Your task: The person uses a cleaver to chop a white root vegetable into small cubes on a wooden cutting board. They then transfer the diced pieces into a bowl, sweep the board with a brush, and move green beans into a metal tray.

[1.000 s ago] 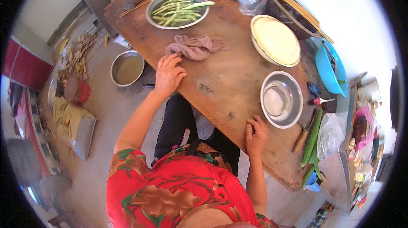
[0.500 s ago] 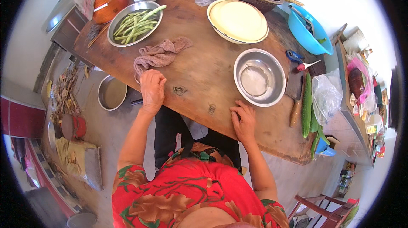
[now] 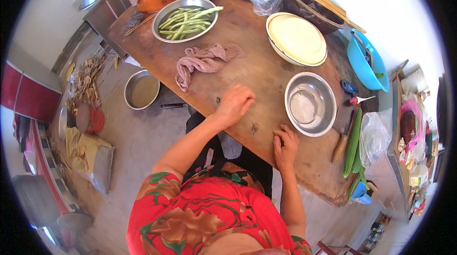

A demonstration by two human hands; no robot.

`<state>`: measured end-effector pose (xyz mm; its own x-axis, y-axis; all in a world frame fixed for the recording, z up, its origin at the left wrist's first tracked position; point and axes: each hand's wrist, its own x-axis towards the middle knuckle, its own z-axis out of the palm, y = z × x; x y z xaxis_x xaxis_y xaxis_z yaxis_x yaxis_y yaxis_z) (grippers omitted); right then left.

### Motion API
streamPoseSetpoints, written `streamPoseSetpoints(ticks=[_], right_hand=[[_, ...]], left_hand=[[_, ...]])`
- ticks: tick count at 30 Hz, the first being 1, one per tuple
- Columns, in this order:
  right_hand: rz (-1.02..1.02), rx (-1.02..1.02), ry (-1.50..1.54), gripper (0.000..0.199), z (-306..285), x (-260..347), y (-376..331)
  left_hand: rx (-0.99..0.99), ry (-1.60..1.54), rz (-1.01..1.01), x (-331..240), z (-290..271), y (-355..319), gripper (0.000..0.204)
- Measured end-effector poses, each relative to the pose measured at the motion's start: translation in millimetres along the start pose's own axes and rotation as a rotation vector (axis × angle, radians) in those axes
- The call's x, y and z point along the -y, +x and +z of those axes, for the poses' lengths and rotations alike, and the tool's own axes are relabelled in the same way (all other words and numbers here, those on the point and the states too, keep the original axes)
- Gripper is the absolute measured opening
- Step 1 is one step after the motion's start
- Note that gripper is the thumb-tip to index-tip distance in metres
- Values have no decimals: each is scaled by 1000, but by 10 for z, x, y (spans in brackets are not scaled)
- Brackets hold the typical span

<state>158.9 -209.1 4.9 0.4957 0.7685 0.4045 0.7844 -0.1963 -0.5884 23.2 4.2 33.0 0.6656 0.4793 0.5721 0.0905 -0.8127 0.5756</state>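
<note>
My left hand [image 3: 234, 106] is over the wooden table [image 3: 259, 88], its fingers curled together and nothing seen in them. A crumpled brownish-pink cloth [image 3: 203, 62] lies beyond it to the left, apart from the hand. Near the table's front edge rests my right hand [image 3: 286, 146], holding nothing, with its bent fingers a little apart. Just past those fingertips stands a shiny metal basin [image 3: 328, 112]. Whether it has a little clear water in it I cannot tell.
Green beans [image 3: 185, 23] sit in a metal bowl [image 3: 155, 29] at the far left. A yellow-topped enamel basin [image 3: 296, 38] stands at the back, a blue basin [image 3: 364, 67] to its right. A knife [image 3: 339, 148], cucumbers [image 3: 352, 143] and a plastic bag [image 3: 374, 131] line the right side.
My left hand has moved right, away from the cloth, to the middle of the table's near side. My right hand stays by the front edge. The whole view has shifted and turned.
</note>
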Motion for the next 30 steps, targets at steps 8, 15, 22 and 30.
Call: streamPoseSetpoints(ticks=[8, 15, 22, 30], right_hand=[[17, 12, 2, 13, -11, 1, -23], [-12, 10, -8, 13, 22, -3, -16], [-23, 19, -49, 14, -13, 21, -17], [-18, 24, -14, 12, 19, -35, -17]], left_hand=[[-122, 308, -12, 161, -67, 111, 43], [-87, 662, -628, 778, -377, 296, 83], [16, 562, -488, 1037, 21, 822, 78], [126, 404, -250, 981, 413, 1177, 50]])
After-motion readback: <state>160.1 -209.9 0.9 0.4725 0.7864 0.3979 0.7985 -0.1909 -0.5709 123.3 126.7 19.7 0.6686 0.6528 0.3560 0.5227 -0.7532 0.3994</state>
